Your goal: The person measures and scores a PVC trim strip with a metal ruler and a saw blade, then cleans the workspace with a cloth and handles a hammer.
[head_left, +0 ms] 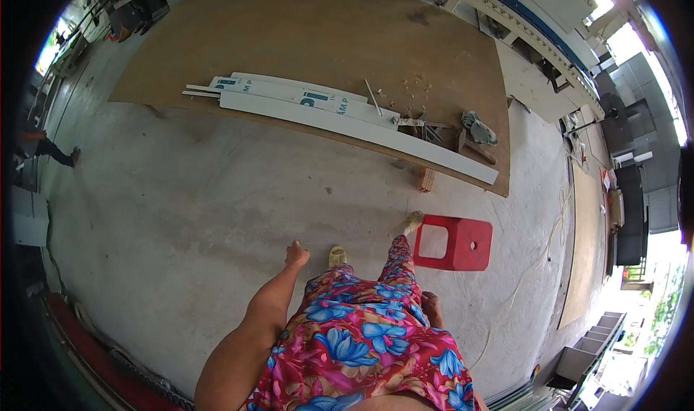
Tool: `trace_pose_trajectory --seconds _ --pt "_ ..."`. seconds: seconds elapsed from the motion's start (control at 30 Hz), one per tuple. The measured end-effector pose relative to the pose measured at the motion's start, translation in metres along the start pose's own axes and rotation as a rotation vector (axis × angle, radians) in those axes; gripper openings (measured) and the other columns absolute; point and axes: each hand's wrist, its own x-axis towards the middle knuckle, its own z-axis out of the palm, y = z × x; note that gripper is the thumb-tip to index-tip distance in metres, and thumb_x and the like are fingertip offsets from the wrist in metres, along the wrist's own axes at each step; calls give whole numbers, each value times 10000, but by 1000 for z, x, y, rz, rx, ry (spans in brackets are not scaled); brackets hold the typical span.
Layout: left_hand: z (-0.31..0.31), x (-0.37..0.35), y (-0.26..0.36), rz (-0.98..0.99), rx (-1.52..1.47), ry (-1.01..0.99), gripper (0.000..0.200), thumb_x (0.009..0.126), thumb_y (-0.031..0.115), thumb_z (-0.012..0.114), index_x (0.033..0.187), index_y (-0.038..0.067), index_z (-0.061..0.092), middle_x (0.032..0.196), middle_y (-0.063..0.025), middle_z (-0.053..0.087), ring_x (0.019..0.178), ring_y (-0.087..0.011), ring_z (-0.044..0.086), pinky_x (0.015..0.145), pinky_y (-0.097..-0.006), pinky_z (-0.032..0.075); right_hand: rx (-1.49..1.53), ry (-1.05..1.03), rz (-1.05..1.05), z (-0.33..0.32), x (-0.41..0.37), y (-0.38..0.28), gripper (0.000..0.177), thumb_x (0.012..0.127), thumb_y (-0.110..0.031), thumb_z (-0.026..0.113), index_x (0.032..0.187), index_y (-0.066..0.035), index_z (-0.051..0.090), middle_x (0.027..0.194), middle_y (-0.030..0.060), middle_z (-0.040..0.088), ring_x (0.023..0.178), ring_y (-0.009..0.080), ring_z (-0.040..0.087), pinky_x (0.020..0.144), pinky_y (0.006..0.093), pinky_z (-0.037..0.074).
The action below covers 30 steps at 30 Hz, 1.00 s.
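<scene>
1. Left hand [297,254]: held out ahead of the body, clear of every object; fingers look loosely curled, gap narrow, nothing seen in them; arm probably out like that for balance mid-stride.
2. Right hand [431,310]: low beside the floral clothing [354,339], which hides part of it; finger state, cannot tell.
3. Red stool [470,255]: on the concrete floor [238,187], right of the legs, nearest thing to the right hand; seems upright, seat hole showing; right shoe [414,221] is at its near-board corner; spot likely suits sitting close to the board.
4. Long white strip [361,131]: laid along the near edge of the brown board [289,28]; printed panel [289,91] lies behind it, roughly parallel; presumably edge-aligned for easy reach.
5. Metal tool [412,122] and grey cloth [479,127]: at the right end of the board, shavings [416,88] behind; likely parked there to leave the strip's length accessible.
6. Block stack [426,180]: under the near edge; probably props the board off the floor.
</scene>
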Motion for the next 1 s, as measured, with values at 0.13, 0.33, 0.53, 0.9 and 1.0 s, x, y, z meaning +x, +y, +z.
trace_pose_trajectory --seconds 0.13,0.33,0.53,0.9,1.0 --pt "5 -2 -10 -45 36 -17 552 799 259 550 1285 98 344 1272 -173 373 1118 -327 463 912 -460 405 353 -98 238 -11 10 -8 380 815 -184 530 1165 -37 524 831 136 637 711 221 633 535 354 498" --pt "14 -6 -18 -78 31 -52 562 786 248 563 1282 93 347 1253 -170 402 1121 -326 460 914 -451 406 296 -72 136 -17 20 -20 379 823 -173 512 1171 -23 498 843 136 630 687 216 635 513 334 489" --pt "17 -11 5 -49 27 14 551 780 239 569 1265 72 367 1239 -183 416 1115 -340 464 908 -444 412 256 -124 176 -29 26 -18 400 789 -140 534 1152 26 508 825 158 641 658 210 650 496 309 500" --pt "30 -11 106 -52 -48 85 479 730 215 596 1137 -13 485 1067 -237 563 1009 -344 549 869 -421 447 -7 -218 -3 -86 142 -17 311 781 -160 555 1060 -22 569 809 101 642 660 200 642 520 313 507" --pt "42 -3 141 -65 -106 136 500 723 228 608 1134 -29 484 1052 -239 572 1000 -351 553 867 -412 445 -403 -108 -573 -103 215 1 260 800 -162 525 997 -7 594 770 118 632 591 179 623 488 289 496"
